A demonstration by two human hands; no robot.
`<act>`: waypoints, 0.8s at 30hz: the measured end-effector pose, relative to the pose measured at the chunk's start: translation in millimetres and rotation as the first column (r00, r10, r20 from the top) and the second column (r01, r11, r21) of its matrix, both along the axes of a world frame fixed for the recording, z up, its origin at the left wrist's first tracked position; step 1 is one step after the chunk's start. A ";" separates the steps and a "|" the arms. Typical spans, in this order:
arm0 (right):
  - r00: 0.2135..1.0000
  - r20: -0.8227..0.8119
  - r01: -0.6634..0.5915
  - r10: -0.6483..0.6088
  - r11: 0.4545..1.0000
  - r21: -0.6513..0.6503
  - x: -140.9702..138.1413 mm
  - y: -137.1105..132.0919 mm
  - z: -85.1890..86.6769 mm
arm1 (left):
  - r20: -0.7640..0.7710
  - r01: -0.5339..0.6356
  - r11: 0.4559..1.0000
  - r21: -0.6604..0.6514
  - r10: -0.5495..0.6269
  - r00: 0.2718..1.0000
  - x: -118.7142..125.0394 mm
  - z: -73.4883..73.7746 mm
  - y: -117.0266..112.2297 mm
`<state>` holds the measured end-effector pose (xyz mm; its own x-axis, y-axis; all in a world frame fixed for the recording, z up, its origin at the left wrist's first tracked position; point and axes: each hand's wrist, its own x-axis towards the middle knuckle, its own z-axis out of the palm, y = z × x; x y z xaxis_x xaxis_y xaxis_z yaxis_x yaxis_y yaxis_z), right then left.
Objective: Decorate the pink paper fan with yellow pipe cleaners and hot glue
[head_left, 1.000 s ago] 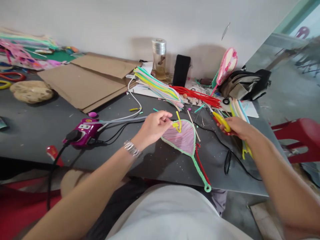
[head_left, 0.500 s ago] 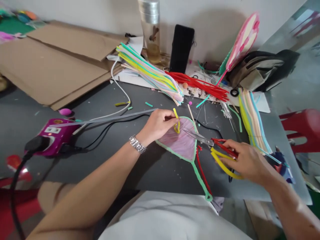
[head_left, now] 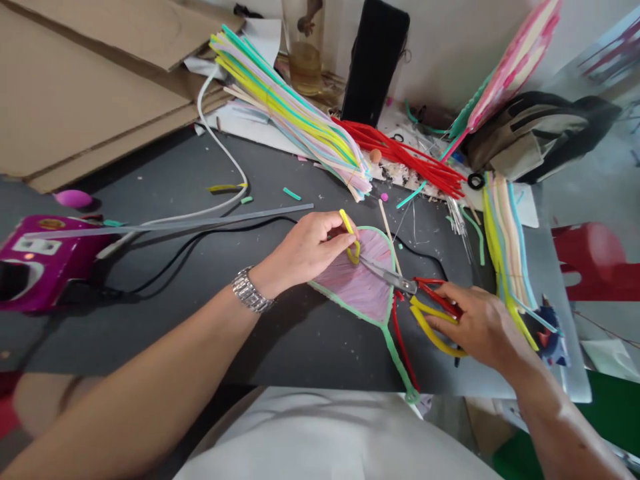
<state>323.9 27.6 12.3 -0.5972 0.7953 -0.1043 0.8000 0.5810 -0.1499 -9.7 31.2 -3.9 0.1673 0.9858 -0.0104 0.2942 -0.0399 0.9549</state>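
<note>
The left hand (head_left: 305,250) pinches a yellow pipe cleaner (head_left: 349,238) between its fingers (head_left: 335,227), at the top edge of a lilac leaf-shaped panel (head_left: 353,283) bordered in green pipe cleaner. The panel lies flat on the dark surface (head_left: 280,347), just below those fingers. The right hand (head_left: 480,327) closes around the red handles of a pair of scissors (head_left: 395,281), whose blades reach over the panel's right edge, and also grips a curved yellow strip (head_left: 433,330). A red pipe cleaner (head_left: 400,343) lies beside the panel's green stem. Bundled pipe cleaners (head_left: 295,113) fan out at upper middle, with cardboard sheets (head_left: 85,80) at upper left and a magenta appliance (head_left: 45,263) at far left
</note>
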 end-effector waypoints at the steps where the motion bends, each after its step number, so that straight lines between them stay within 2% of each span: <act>1: 1.000 -0.006 -0.018 0.018 1.000 0.004 -0.1 0.8 -0.4 | 0.002 0.003 1.000 0.004 -0.003 1.000 -0.2 0.5 -0.1; 9: 0.993 -0.032 -0.111 0.115 0.989 0.096 2.4 1.6 -7.5 | 0.073 -0.007 1.000 -0.017 0.008 0.997 -0.6 -3.6 -0.7; 14: 0.985 -0.046 -0.158 0.168 0.973 0.171 3.1 3.9 -11.2 | 0.084 -0.078 0.997 -0.007 0.079 0.993 0.4 -10.8 1.1; 24: 0.975 -0.032 -0.212 0.220 0.963 0.166 0.4 10.7 -12.1 | 0.014 -0.083 0.996 0.010 0.083 0.996 2.7 -8.3 1.8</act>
